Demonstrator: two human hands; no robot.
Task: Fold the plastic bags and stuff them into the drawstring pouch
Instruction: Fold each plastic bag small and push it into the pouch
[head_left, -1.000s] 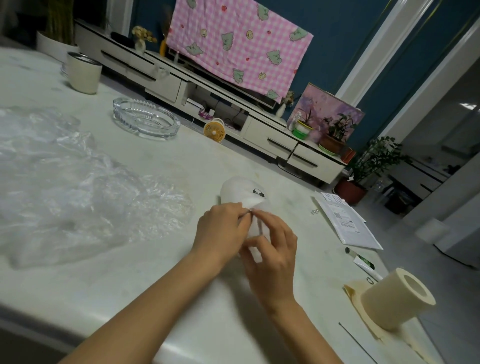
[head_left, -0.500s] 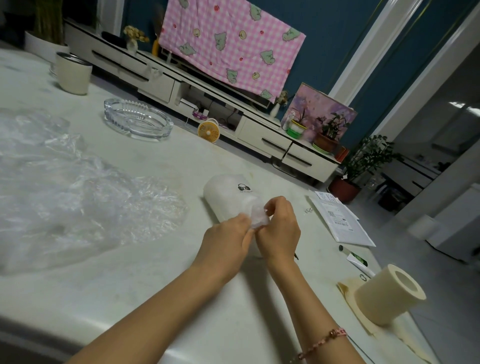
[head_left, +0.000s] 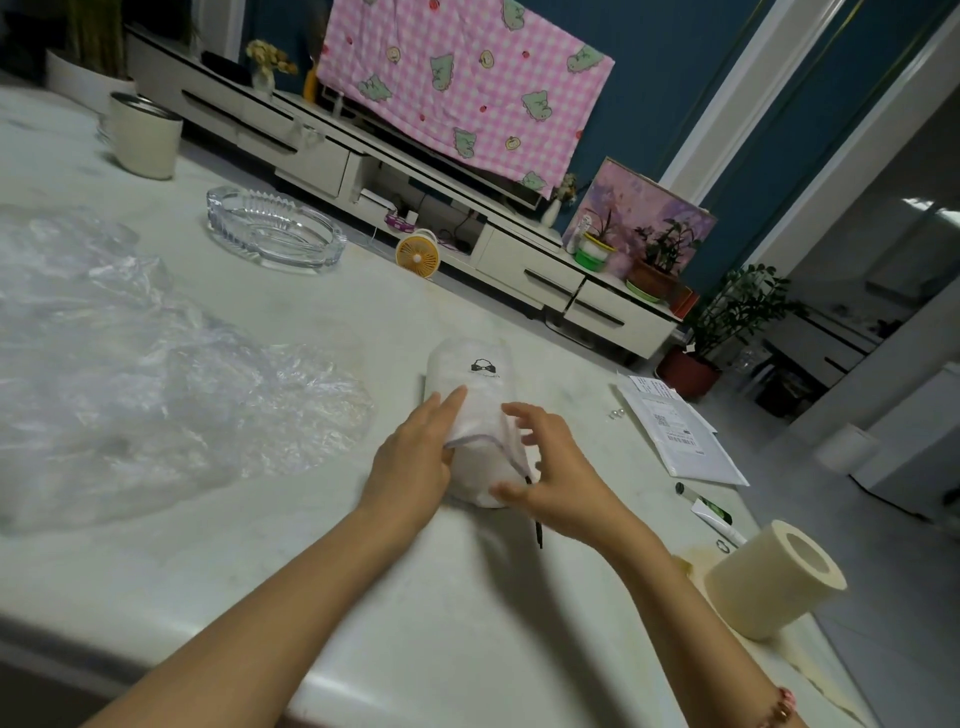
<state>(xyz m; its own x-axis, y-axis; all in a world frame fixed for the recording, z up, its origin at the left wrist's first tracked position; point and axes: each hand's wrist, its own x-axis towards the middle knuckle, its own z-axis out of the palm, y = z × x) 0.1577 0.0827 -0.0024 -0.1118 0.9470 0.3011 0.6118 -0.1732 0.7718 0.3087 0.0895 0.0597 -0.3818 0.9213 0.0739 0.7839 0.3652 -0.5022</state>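
The drawstring pouch (head_left: 470, 410) lies on its side in the middle of the surface (head_left: 322, 582), closer to the far edge than to the near edge. Its printed end points away from the person and its hemmed mouth faces them, an orientation that judging by the task gives both hands direct access to the opening. The left hand (head_left: 415, 452) is open and rests flat against the left flank of the pouch with fingers straight, apparently to hold the soft fabric in place. The right hand (head_left: 550, 467) is at the mouth, with its thumb against the near end and its fingers curved above the hem. It cannot be determined whether this hand pinches the hem or the black cord (head_left: 537, 530) that trails toward the near edge. The pouch looks filled and rounded, so at least 1 bag is probably inside. The remaining plastic bags (head_left: 135, 364) lie unfolded in a loose clear heap toward the left edge, well apart from the pouch. A paper roll (head_left: 774, 577) lies near the right edge.
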